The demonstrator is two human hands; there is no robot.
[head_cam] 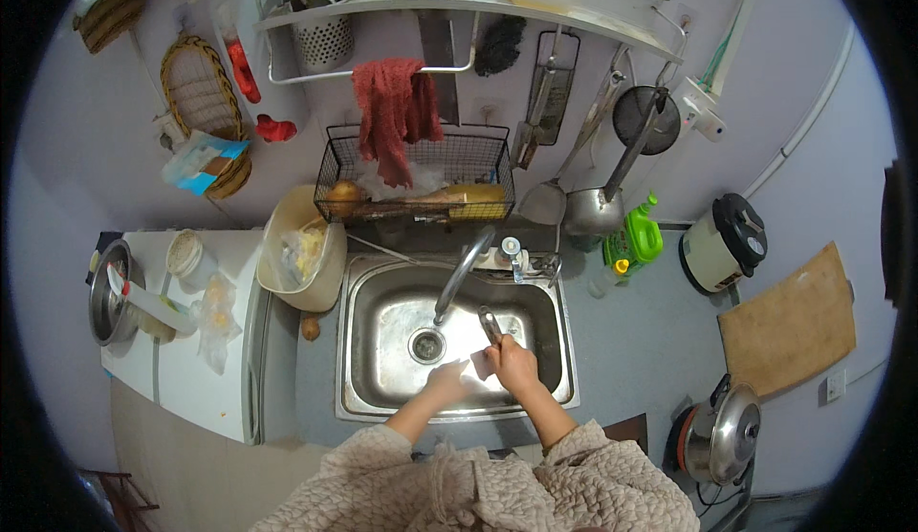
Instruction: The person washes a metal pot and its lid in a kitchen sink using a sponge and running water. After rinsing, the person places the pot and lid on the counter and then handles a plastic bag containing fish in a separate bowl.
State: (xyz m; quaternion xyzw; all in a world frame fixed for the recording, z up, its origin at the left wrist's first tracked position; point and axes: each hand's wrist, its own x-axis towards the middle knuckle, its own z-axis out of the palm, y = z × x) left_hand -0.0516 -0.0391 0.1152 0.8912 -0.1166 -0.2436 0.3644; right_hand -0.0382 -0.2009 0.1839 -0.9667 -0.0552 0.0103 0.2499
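Observation:
Over the stainless steel sink (380, 317), my right hand (513, 366) is closed around the metal handle of a utensil (490, 325) that looks like a cleaver. Part of its flat blade (482, 365) shows between my hands; the rest is blurred or hidden. My left hand (448, 381) is blurred beside the blade, and whether it touches the blade or holds anything is unclear. The curved faucet (465, 274) hangs over the basin, above the round drain (427, 346). No stream of water can be made out.
A cream plastic bin (337, 274) stands left of the sink, with a brown round item (310, 328) near it. Above hangs a black wire basket (416, 209) with a red cloth (387, 116). A green bottle (638, 234), a rice-coloured appliance (721, 245), a cutting board (789, 320) and a lidded pot (721, 435) are on the right.

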